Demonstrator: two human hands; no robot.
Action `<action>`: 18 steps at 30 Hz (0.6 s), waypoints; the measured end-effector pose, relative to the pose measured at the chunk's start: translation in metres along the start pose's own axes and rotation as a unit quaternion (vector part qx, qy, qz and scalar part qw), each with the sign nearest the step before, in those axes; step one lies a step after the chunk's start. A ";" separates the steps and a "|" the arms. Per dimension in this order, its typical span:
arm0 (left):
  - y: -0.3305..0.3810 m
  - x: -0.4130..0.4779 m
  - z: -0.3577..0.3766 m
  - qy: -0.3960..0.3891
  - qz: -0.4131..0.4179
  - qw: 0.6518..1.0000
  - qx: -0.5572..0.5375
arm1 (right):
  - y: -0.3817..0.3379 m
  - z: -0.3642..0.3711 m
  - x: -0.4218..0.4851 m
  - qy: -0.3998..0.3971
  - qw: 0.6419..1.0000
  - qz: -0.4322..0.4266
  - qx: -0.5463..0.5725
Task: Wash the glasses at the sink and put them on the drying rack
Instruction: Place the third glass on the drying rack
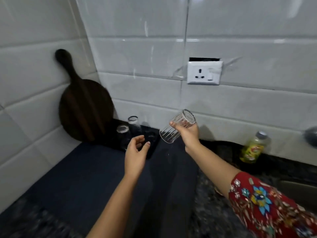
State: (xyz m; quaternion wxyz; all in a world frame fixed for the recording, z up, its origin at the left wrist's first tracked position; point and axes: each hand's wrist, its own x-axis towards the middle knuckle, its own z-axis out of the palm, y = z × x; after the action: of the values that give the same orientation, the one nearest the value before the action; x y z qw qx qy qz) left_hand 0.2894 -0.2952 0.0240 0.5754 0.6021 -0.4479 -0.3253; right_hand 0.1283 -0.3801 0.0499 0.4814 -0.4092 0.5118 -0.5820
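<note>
My right hand point(189, 133) grips a clear ribbed glass point(173, 130), tilted with its mouth down to the left and its base up to the right, in the air above the counter. My left hand point(136, 152) hovers just left of it, empty, fingers curled apart. Two clear glasses stand upside down on a black drying tray point(152, 148) in the corner: one point(122, 132) nearer, one point(133, 121) behind it. The tray's near right part lies under my left hand.
A dark blue mat point(85, 172) covers the counter below my arms. A dark wooden round board point(82, 103) leans in the wall corner. A wall socket point(204, 73) is above. A green bottle point(253, 148) stands at the right; a sink edge point(298, 188) shows beyond it.
</note>
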 end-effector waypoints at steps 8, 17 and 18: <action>-0.045 0.034 -0.032 0.013 -0.075 0.997 -0.031 | 0.051 0.086 0.053 -0.025 0.978 -0.035 -0.204; -0.072 0.053 -0.028 0.016 -0.100 0.994 -0.038 | 0.078 0.115 0.076 -0.058 0.923 -0.113 -0.363; -0.073 0.054 -0.027 0.017 -0.100 0.994 -0.037 | 0.080 0.115 0.077 -0.060 0.920 -0.114 -0.370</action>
State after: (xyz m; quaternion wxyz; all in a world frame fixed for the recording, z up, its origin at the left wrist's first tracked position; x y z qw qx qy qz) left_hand 0.3470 -0.3382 -0.0378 0.5693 0.6278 -0.3628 -0.3873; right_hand 0.2354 -0.4799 -0.0139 0.2560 -0.6482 0.6103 -0.3766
